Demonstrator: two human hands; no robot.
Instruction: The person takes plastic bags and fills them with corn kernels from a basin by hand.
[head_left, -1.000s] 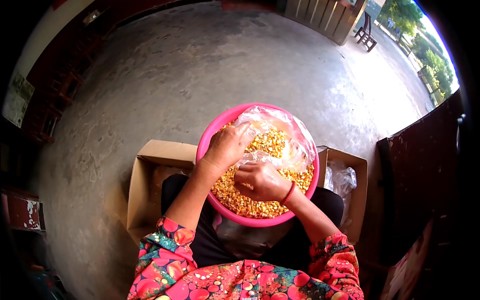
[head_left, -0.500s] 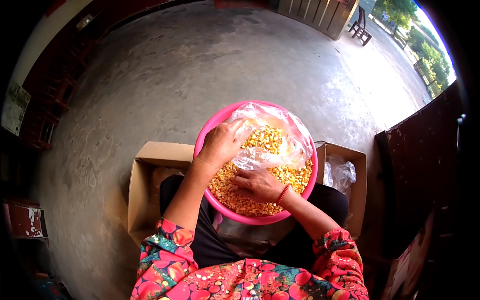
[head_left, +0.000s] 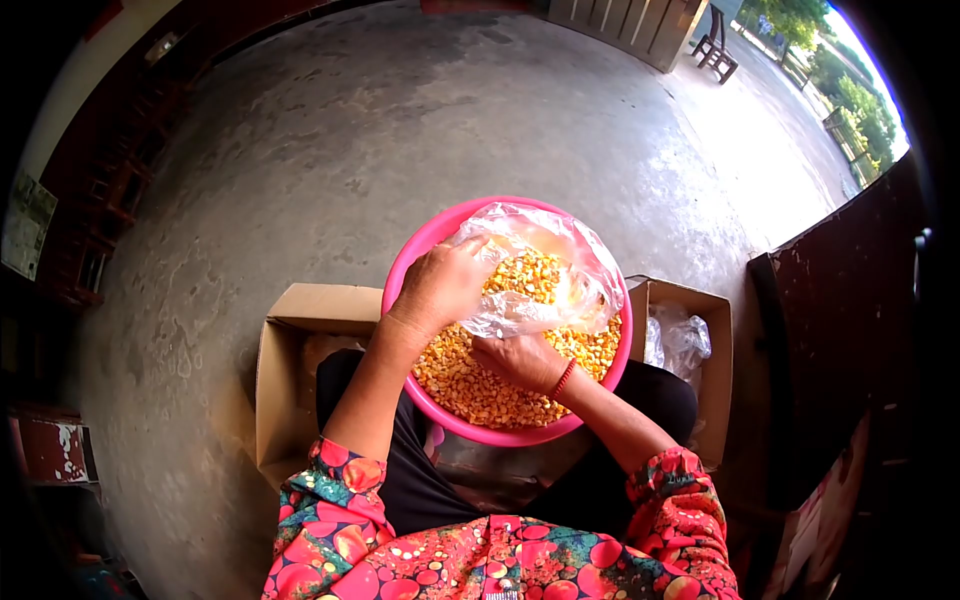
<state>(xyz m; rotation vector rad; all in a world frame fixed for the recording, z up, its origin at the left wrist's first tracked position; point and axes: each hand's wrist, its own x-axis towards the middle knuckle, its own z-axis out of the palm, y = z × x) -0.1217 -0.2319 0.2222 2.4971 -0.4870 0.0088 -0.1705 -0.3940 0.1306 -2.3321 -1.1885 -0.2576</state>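
Note:
A pink basin (head_left: 400, 268) holding loose corn kernels (head_left: 480, 390) rests over my lap. Inside it lies a clear plastic bag (head_left: 597, 268), its mouth spread, with more kernels in it. My left hand (head_left: 440, 285) grips the bag's left edge, fingertips bent over the film. Below the bag's near edge is my right hand (head_left: 522, 362), its fingers curled and partly hidden by the plastic and kernels; what they hold cannot be made out. A red bracelet is on my right wrist.
Open cardboard boxes stand on both sides, the left one (head_left: 275, 390) and the right one (head_left: 715, 400), which holds clear plastic bags (head_left: 685, 345). A dark wooden panel (head_left: 830, 290) is at the right. Beyond the doorway stands a chair (head_left: 716, 50).
My right hand has moved slightly up, its fingers now further under the bag's near edge. My left hand stays at the bag's left edge. The basin appears slightly higher and more to the left.

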